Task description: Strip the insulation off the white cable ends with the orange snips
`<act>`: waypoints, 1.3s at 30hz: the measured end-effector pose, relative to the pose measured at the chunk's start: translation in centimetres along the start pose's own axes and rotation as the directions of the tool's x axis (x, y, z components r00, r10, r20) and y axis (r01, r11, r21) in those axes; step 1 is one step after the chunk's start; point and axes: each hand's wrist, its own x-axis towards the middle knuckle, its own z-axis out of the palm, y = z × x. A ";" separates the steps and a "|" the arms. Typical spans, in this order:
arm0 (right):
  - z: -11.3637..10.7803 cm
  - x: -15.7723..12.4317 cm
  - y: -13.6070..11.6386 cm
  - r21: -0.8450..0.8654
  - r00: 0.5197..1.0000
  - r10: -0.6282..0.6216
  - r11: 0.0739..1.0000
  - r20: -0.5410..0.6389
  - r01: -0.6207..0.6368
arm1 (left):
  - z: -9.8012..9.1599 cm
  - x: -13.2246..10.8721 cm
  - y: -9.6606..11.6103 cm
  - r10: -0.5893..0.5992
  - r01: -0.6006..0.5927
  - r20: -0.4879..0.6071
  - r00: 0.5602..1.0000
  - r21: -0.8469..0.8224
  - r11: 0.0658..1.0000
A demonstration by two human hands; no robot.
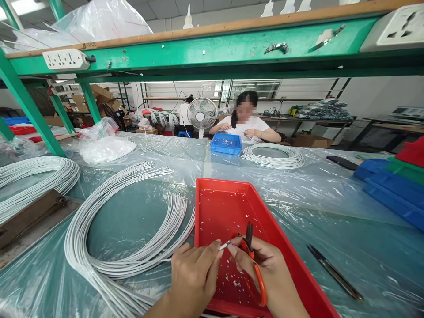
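White plastic is covering the thin cable end (224, 246), which is lying over the red tray (218, 198), bridging the gap between my two hands. The fingers (209, 256) of my left hand (190, 276) are pressing together around its body. The thumb and forefinger of my right hand (270, 270) are pinching at its bluish tip, while the remaining fingers are curling around the orange-handled scissors (248, 248).

Key relation: the cable end's long axis is running crosswise between the hands, rising slightly toward the right. My right hand is sitting nearer the tip. The scissor blades are standing just right of that tip, pointing up, off the cable's line; I am seeing no contact there.

White scraps (236, 283) are littering the tray floor. A bundle of white cables (77, 236) is resting left of the tray on the counter (323, 229); tweezers (335, 272) are lying to the right, apart from both hands.
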 end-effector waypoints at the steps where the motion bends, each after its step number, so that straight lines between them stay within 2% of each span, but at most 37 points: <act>1: 0.1 0.0 -0.1 0.015 1.000 0.005 1.000 -0.005 -0.005 | 0.1 0.0 0.0 -0.012 0.013 0.008 1.000 -0.013 1.000; 6: 0.2 0.0 -0.2 0.027 1.000 0.011 1.000 -0.002 -0.011 | 0.1 0.3 0.3 -0.129 0.148 0.142 0.981 -0.125 0.981; 10: 0.2 0.1 -0.1 0.013 0.999 -0.008 1.000 0.052 0.008 | -0.3 0.8 0.7 -0.208 0.287 0.303 0.930 -0.243 0.927; 14: 0.2 0.3 -0.3 -0.040 0.999 0.004 0.999 0.046 -0.002 | -0.8 1.4 0.9 -0.298 0.462 0.414 0.860 -0.384 0.800; 17: -0.5 0.6 -0.2 -0.229 0.999 -0.022 0.973 0.036 0.030 | -1.1 1.5 0.8 -0.364 0.581 0.475 0.801 -0.469 0.666; 19: -1.3 0.9 0.0 -0.503 0.995 -0.092 0.860 0.024 0.091 | -1.1 1.5 0.8 -0.390 0.628 0.503 0.771 -0.503 0.594; 21: -2.1 1.3 0.2 -0.783 0.987 -0.161 0.611 0.020 0.115 | -1.0 1.5 0.7 -0.404 0.655 0.520 0.753 -0.528 0.541; 22: -2.4 1.4 0.2 -0.869 0.982 -0.189 0.483 0.020 0.110 | -1.0 1.5 0.7 -0.409 0.663 0.525 0.747 -0.538 0.520; 23: -2.6 1.5 0.3 -0.914 0.977 -0.213 0.392 0.018 0.102 | -0.9 1.5 0.7 -0.413 0.670 0.529 0.741 -0.547 0.502; 24: -2.8 1.6 0.2 -0.928 0.972 -0.236 0.357 0.017 0.103 | -0.9 1.5 0.7 -0.416 0.677 0.534 0.736 -0.555 0.485; 25: -2.7 1.6 0.1 -0.917 0.967 -0.254 0.379 0.026 0.124 | -0.9 1.6 0.7 -0.419 0.681 0.538 0.732 -0.561 0.470; 26: -2.6 1.6 0.0 -0.881 0.963 -0.268 0.446 0.037 0.158 | -1.0 1.7 0.7 -0.419 0.685 0.542 0.728 -0.565 0.460; 29: -1.9 1.1 -0.6 -0.626 0.963 -0.255 0.739 0.085 0.251 | -1.0 1.9 0.7 -0.411 0.689 0.553 0.725 -0.567 0.452; 31: -1.5 0.7 -1.0 -0.438 0.968 -0.232 0.863 0.097 0.251 | -1.0 1.9 0.7 -0.413 0.689 0.553 0.724 -0.560 0.459; 35: -0.9 0.1 -1.2 -0.261 0.976 -0.196 0.941 0.094 0.214 | -0.8 1.8 0.8 -0.426 0.684 0.536 0.729 -0.534 0.497; 39: -0.7 -0.1 -1.1 -0.225 0.977 -0.207 0.951 0.046 0.212 | -0.8 1.7 0.9 -0.428 0.667 0.517 0.742 -0.502 0.550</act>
